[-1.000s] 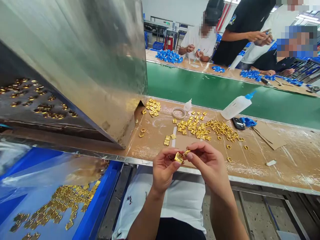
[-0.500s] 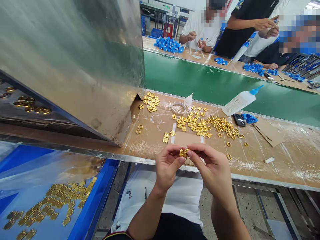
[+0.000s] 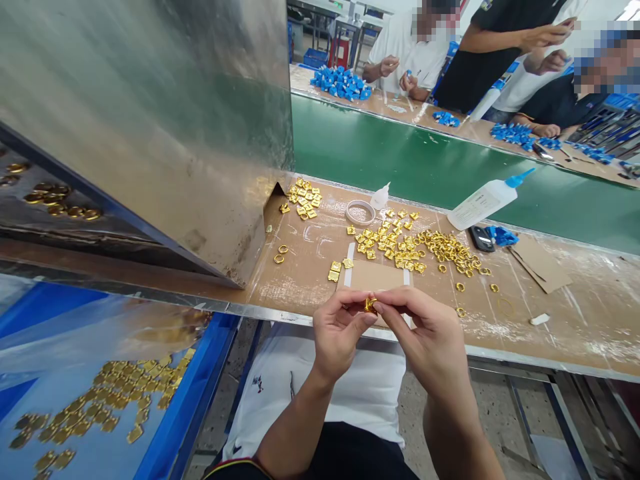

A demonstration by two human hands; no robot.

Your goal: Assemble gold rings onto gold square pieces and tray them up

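My left hand (image 3: pixel 337 333) pinches a small gold ornament piece (image 3: pixel 370 305) between thumb and fingertips, over the front edge of the bench. My right hand (image 3: pixel 427 327) meets it there, thumb and index finger closed on a gold ring pressed against that piece; the fingertips cover most of both. Beyond the hands is a heap of square gold pieces (image 3: pixel 385 240), with a pile of gold rings (image 3: pixel 450 250) to its right. Two square pieces (image 3: pixel 334 271) lie side by side near a cardboard pad (image 3: pixel 373 277) edged with white tape.
A large metal chute (image 3: pixel 200 133) blocks the left. Behind the piles are a tape roll (image 3: pixel 360 213), a small dropper bottle (image 3: pixel 380 197) and a larger glue bottle (image 3: pixel 483 203). A blue bin (image 3: pixel 187 400) holds gold pieces. Co-workers sit across the green belt (image 3: pixel 400 143).
The ring and the ornament piece have come closer together between my fingertips, and the piece has turned slightly. The view has shifted a little. Across the belt, a standing co-worker's hands have moved.
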